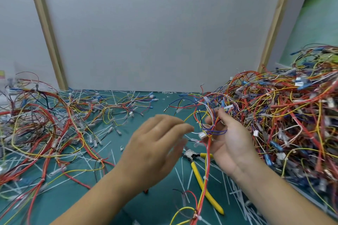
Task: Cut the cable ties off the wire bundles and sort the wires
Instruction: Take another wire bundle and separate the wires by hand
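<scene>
A right hand (pixel 228 144) pinches a small bundle of red, yellow and blue wires (pixel 210 128) above yellow-handled cutters (pixel 198 177) lying on a green mat (pixel 157 106). The blurred left hand (pixel 157 144) reaches in, fingers loosely together. Cut white ties (pixel 180 175) litter the mat beside loosened wires (pixel 45 124) on the left; a tall tangled heap (pixel 292 115) remains on the right, so much seems left.

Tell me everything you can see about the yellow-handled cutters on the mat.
The cutters lie flat on the green mat, between the hands; neither holds them. Their small metal head points toward the left hand, whose blurred fingers partly hide it. Two yellow, plastic-looking handles splay apart. Red and yellow wires hanging from the bundle in the right hand cross over the handles.
</scene>
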`<action>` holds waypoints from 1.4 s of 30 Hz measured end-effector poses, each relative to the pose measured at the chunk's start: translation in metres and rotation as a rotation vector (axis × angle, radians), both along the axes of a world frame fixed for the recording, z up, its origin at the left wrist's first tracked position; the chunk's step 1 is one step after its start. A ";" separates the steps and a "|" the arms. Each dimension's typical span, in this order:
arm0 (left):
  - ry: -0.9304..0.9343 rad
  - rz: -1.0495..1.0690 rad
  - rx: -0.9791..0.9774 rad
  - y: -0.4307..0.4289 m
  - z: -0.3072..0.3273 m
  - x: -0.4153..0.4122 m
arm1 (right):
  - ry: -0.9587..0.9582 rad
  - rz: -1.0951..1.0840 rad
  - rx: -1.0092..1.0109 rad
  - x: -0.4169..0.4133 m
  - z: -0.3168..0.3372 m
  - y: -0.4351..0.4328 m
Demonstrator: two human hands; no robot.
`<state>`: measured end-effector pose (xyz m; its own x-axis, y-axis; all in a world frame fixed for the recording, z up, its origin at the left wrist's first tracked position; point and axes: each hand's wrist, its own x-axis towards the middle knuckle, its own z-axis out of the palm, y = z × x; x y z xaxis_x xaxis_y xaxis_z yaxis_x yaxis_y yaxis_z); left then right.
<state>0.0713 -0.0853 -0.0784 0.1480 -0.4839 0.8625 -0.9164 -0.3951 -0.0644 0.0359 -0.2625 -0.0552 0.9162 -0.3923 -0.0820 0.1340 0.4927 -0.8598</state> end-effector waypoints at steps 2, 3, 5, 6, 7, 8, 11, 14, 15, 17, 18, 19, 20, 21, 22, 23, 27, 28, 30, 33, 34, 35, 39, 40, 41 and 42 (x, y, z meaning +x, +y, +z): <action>-0.019 0.002 0.114 -0.004 -0.003 0.000 | 0.020 0.037 0.072 0.000 -0.002 0.004; -0.005 0.009 0.144 -0.005 -0.005 -0.001 | 0.034 0.048 0.100 0.000 -0.002 0.006; 0.067 0.033 0.139 -0.006 -0.008 -0.001 | 0.056 0.056 0.134 0.000 -0.003 0.010; 0.121 0.047 0.112 -0.006 -0.008 -0.001 | 0.063 0.055 0.147 -0.001 -0.004 0.012; 0.169 0.058 0.087 -0.004 -0.007 -0.001 | 0.067 0.053 0.162 -0.001 -0.004 0.013; 0.192 0.064 0.075 -0.003 -0.007 0.000 | 0.069 0.049 0.180 -0.001 -0.004 0.013; 0.151 0.072 0.118 -0.002 -0.008 0.001 | 0.062 0.041 0.233 -0.002 -0.002 0.014; 0.202 0.061 0.196 -0.004 -0.009 0.000 | 0.053 0.046 0.248 -0.002 -0.002 0.015; 0.223 0.054 0.216 -0.005 -0.009 -0.001 | 0.050 0.049 0.243 -0.002 -0.002 0.015; 0.242 0.048 0.255 -0.006 -0.010 -0.003 | 0.047 0.049 0.223 -0.002 -0.004 0.015; 0.241 0.048 0.272 -0.007 -0.009 -0.005 | 0.047 0.045 0.213 -0.002 -0.004 0.015; 0.234 0.050 0.281 -0.008 -0.008 -0.007 | 0.048 0.041 0.204 -0.002 -0.004 0.015; 0.227 0.051 0.287 -0.008 -0.008 -0.008 | 0.052 0.037 0.198 -0.002 -0.005 0.015; 0.226 0.053 0.291 -0.008 -0.007 -0.010 | 0.055 0.036 0.196 -0.002 -0.005 0.015; 0.226 0.061 0.293 -0.008 -0.008 -0.011 | 0.057 0.035 0.193 -0.002 -0.005 0.015; 0.227 0.070 0.292 -0.008 -0.008 -0.012 | 0.058 0.037 0.190 -0.002 -0.006 0.016; 0.252 0.056 0.298 -0.006 -0.009 -0.014 | 0.061 0.058 0.177 -0.003 -0.005 0.017; 0.267 0.055 0.306 -0.006 -0.010 -0.014 | 0.065 0.063 0.173 -0.003 -0.005 0.017; 0.306 0.052 0.312 -0.006 -0.011 -0.012 | 0.071 0.069 0.168 -0.004 -0.005 0.017; 0.330 0.036 0.297 -0.005 -0.012 -0.012 | 0.077 0.069 0.165 -0.005 -0.004 0.017; 0.327 0.031 0.292 -0.005 -0.012 -0.012 | 0.079 0.066 0.163 -0.005 -0.003 0.017; 0.325 0.030 0.292 -0.005 -0.012 -0.013 | 0.081 0.065 0.161 -0.005 -0.003 0.017; 0.357 0.029 0.293 -0.005 -0.014 -0.011 | 0.088 0.058 0.141 -0.004 -0.004 0.017; 0.367 0.033 0.302 -0.004 -0.014 -0.011 | 0.090 0.056 0.135 -0.004 -0.004 0.017; 0.369 0.038 0.314 -0.004 -0.015 -0.010 | 0.089 0.052 0.125 -0.004 -0.004 0.017; 0.360 0.041 0.326 -0.003 -0.015 -0.010 | 0.084 0.044 0.113 -0.004 -0.005 0.017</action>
